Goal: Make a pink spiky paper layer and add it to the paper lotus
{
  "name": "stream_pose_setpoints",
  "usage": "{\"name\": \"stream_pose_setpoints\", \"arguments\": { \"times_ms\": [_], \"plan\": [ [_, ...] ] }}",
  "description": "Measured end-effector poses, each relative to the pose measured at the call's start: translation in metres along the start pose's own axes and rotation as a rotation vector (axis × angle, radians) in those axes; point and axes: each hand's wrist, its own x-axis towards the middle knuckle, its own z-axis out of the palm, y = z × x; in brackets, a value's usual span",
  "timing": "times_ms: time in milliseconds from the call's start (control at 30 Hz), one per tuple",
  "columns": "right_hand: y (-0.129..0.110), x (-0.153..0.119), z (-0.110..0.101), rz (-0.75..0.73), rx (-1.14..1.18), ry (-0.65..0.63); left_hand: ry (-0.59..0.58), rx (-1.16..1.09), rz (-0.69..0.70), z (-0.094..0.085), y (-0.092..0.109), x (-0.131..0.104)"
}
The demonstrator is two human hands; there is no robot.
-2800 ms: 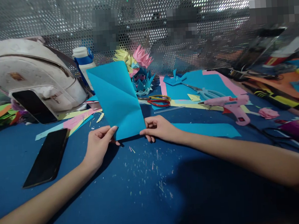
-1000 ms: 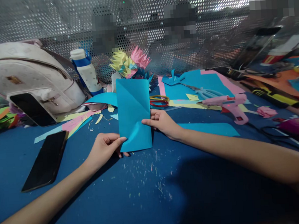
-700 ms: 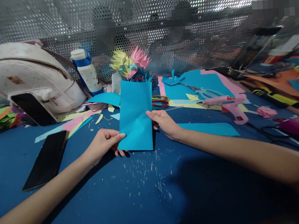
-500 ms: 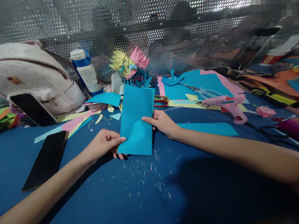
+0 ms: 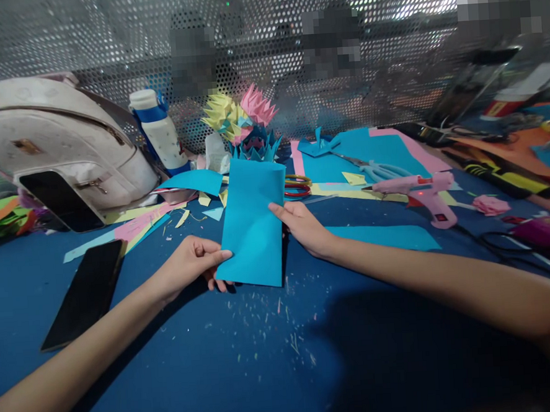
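A blue sheet of paper [image 5: 254,226], tall and rectangular, is held up at a tilt above the table. My left hand [image 5: 201,261] pinches its lower left edge, thumb in front and fingers behind. On the right edge, about mid-height, my right hand [image 5: 304,228] grips it with the thumb on the front face; the other fingers are partly hidden behind. Just beyond the sheet's top stand folded paper flowers [image 5: 240,115] in yellow, pink and blue. A blue paper strip [image 5: 384,237] lies to the right of my right hand.
A black phone [image 5: 84,292] lies left, near my forearm; another phone [image 5: 60,200] leans on a white backpack [image 5: 61,135]. Behind are a bottle [image 5: 161,132] and paper scraps. At right lie a pink glue gun [image 5: 418,191], scissors [image 5: 379,170] and larger blue sheets [image 5: 383,149].
My right thumb has slid slightly up and to the right on the blue sheet. My left hand keeps its hold, and the sheet has barely moved.
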Motion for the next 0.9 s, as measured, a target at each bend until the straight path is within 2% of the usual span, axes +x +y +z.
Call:
{"name": "stream_pose_setpoints", "arguments": {
  "times_ms": [100, 300, 533, 700, 900],
  "plan": [
    [0.0, 0.002, -0.001, -0.014, 0.018, 0.023, 0.004, -0.008, -0.003, 0.0, 0.0, 0.0],
    [0.0, 0.012, -0.01, -0.111, 0.033, 0.221, 0.006, -0.011, -0.001, 0.0, 0.0, 0.0],
    [-0.001, 0.014, -0.011, -0.084, 0.082, 0.191, 0.009, -0.006, 0.004, -0.001, -0.002, 0.0],
    [-0.002, 0.018, -0.013, -0.034, 0.125, 0.297, 0.007, -0.006, 0.007, -0.001, -0.002, 0.0],
    [-0.01, 0.019, -0.015, -0.097, 0.079, 0.259, 0.008, -0.003, 0.007, -0.001, -0.001, 0.0]
  ]
}}
